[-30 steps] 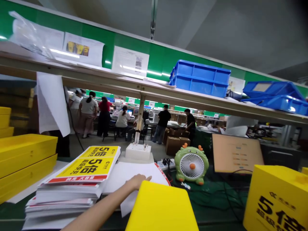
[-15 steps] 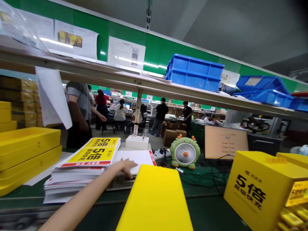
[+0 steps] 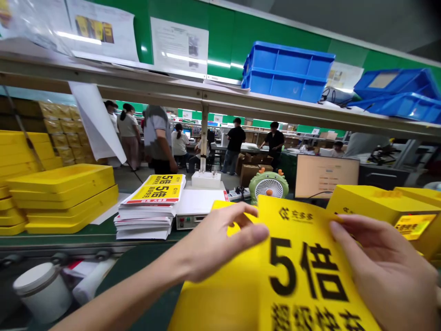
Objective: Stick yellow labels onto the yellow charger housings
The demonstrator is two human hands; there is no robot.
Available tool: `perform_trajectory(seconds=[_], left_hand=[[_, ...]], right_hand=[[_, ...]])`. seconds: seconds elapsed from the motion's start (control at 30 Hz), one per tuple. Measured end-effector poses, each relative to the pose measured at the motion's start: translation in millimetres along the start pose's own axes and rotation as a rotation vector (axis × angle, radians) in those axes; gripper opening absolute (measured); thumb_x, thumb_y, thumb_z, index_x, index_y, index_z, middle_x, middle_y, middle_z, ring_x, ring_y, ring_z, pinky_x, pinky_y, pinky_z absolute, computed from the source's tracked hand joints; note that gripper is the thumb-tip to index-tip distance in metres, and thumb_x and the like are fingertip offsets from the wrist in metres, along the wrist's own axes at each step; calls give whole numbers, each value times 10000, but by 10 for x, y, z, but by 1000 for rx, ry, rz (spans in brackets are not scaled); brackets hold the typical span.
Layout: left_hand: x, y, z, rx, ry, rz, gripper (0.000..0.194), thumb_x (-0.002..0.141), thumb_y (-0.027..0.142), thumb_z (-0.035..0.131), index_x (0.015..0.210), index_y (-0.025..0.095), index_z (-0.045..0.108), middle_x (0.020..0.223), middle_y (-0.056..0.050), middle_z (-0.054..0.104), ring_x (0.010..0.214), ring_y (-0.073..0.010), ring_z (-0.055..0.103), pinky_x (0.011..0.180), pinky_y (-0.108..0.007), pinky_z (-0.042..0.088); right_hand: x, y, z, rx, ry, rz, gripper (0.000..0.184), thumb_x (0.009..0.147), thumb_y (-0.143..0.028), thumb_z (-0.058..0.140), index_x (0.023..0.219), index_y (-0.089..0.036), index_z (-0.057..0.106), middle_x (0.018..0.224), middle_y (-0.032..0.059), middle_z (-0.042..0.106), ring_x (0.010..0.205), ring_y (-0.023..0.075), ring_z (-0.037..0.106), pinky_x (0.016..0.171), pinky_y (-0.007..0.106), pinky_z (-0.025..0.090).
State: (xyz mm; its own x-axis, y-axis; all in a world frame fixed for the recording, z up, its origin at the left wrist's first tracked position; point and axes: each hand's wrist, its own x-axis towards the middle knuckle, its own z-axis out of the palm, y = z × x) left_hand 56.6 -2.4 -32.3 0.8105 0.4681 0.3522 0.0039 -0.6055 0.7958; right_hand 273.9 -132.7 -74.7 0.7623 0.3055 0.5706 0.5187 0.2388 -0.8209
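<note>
A yellow printed sheet [image 3: 285,220] with large black characters stands in front of me, its lower part running out of view. My right hand [image 3: 386,271] pinches its upper right edge between thumb and fingers. At the left edge, the thumb of my left hand [image 3: 217,241] laps onto the sheet, with the fingers curled partly behind it. A plain yellow box [image 3: 217,294] lies behind and below the sheet, largely covered by the sheet and my left hand. To the left rises a stack of printed sheets [image 3: 148,211], yellow and red on top.
Yellow trays [image 3: 69,197] are piled at the left. A white device [image 3: 188,216], a green fan [image 3: 262,184] and a monitor [image 3: 325,177] stand behind. Yellow boxes [image 3: 365,197] are at right. Blue bins [image 3: 289,69] sit on the overhead shelf. A white tub [image 3: 44,294] is lower left.
My left hand has come back from the sheets beside the stack to the yellow box. A yellow printed sheet is now between both hands, and my right hand has entered view. The view tilted down.
</note>
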Motion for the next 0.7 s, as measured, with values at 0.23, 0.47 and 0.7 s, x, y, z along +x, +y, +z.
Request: perform_trajectory(seconds=[0.23, 0.47, 0.7], left_hand=[[-156, -137, -43, -106, 310, -39, 126, 868, 269, 633, 972, 208, 598, 962, -1, 682, 924, -163, 639, 794, -253, 526], [-6, -145, -427, -122, 490, 91, 149, 820, 269, 704, 893, 177, 613, 870, -16, 697, 859, -168, 666, 689, -196, 561], [41, -305, -845, -157, 686, 149, 231, 762, 280, 768, 938, 193, 646, 971, -30, 703, 920, -222, 676, 777, -274, 610]], right_hand=[[-175, -192, 560, 250, -168, -274, 403, 786, -211, 717, 1156, -298, 584, 1172, 17, 615, 1076, 170, 593, 882, 243, 552], [-219, -88, 613, 76, -374, -197, 944, 827, -394, 688, 1448, -486, -17, 1572, -46, 123, 1425, 256, 196, 1121, 554, 306], [-369, 123, 562, -99, -867, 83, 582, 893, -636, 427, 1339, -270, 503, 1459, 68, 414, 1390, 332, 276, 1154, 616, 132]])
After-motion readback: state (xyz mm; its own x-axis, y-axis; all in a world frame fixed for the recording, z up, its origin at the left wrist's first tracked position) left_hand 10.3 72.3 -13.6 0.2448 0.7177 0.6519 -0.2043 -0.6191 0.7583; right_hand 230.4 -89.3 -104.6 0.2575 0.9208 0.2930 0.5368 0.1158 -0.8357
